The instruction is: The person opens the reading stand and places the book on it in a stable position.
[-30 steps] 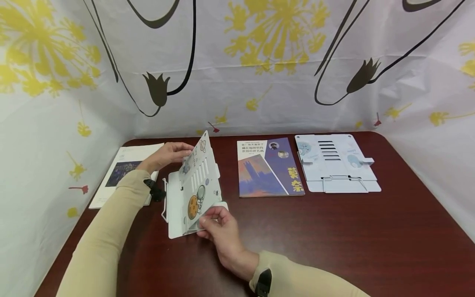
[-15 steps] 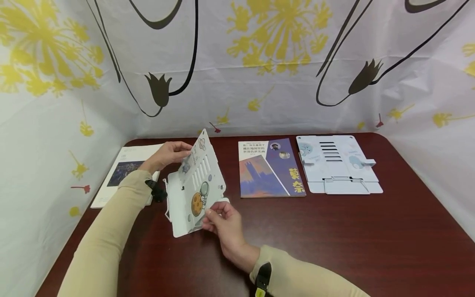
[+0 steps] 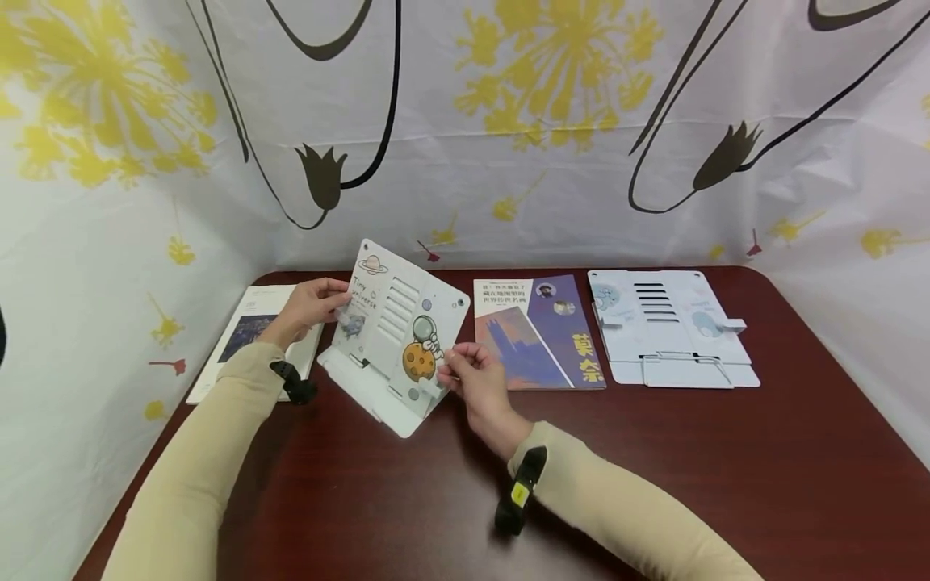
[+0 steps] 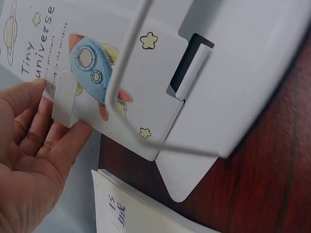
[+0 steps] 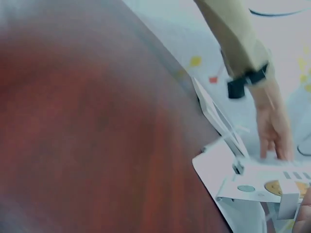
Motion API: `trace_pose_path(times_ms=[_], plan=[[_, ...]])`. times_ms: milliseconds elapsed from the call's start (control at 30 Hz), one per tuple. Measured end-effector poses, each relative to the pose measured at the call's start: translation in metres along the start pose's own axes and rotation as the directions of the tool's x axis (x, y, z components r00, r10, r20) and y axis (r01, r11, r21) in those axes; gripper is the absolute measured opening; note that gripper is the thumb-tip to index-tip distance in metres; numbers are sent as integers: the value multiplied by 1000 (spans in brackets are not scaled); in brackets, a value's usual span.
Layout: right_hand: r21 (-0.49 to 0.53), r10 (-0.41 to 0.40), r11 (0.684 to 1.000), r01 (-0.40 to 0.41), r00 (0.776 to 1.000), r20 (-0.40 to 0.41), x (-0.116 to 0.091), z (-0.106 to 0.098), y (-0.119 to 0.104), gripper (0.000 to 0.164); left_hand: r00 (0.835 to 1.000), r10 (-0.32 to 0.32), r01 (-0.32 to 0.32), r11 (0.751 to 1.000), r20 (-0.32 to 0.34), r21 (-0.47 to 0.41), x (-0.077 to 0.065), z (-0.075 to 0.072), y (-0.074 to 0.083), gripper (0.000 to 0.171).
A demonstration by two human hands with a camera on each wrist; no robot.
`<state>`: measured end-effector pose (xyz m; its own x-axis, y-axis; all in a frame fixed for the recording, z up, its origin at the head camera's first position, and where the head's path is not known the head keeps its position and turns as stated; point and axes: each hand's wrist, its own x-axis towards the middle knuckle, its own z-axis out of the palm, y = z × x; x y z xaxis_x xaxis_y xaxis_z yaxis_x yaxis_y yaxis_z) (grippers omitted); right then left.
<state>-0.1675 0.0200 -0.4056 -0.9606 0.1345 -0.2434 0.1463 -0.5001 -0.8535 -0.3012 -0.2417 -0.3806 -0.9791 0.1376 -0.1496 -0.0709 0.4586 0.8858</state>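
Observation:
A white book stand (image 3: 395, 323) printed with an astronaut, a planet and the words "Tiny universe" is held tilted above the table between both hands. My left hand (image 3: 308, 311) grips its left side edge, beside a small side clip (image 4: 64, 98) and a rocket print in the left wrist view. At the opposite edge my right hand (image 3: 483, 391) pinches the stand near its right clip (image 5: 289, 199). The stand's base plate (image 3: 374, 397) angles out below the board, and a bent white wire (image 4: 116, 97) crosses it in the left wrist view.
A white book (image 3: 250, 327) lies behind my left forearm. To the right of the stand lies a purple and white book (image 3: 534, 335). A second white book stand (image 3: 664, 327) lies folded at the back right. Patterned cloth (image 3: 552, 202) walls the dark red table (image 3: 407, 516).
The book stand has turned so its printed face points more toward me, and its right side has swung up and right with my right hand. My left hand keeps its grip.

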Motion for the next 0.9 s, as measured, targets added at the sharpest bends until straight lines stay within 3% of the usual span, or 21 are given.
trace_pose_path(times_ms=[467, 900], plan=[[-118, -3, 993, 3, 1000, -1, 48, 7, -23, 7, 983, -124, 120, 992, -139, -33, -22, -6, -10, 39], [-239, 24, 971, -13, 999, 43, 81, 14, -37, 9, 969, -161, 143, 984, -189, -103, -33, -9, -16, 41]])
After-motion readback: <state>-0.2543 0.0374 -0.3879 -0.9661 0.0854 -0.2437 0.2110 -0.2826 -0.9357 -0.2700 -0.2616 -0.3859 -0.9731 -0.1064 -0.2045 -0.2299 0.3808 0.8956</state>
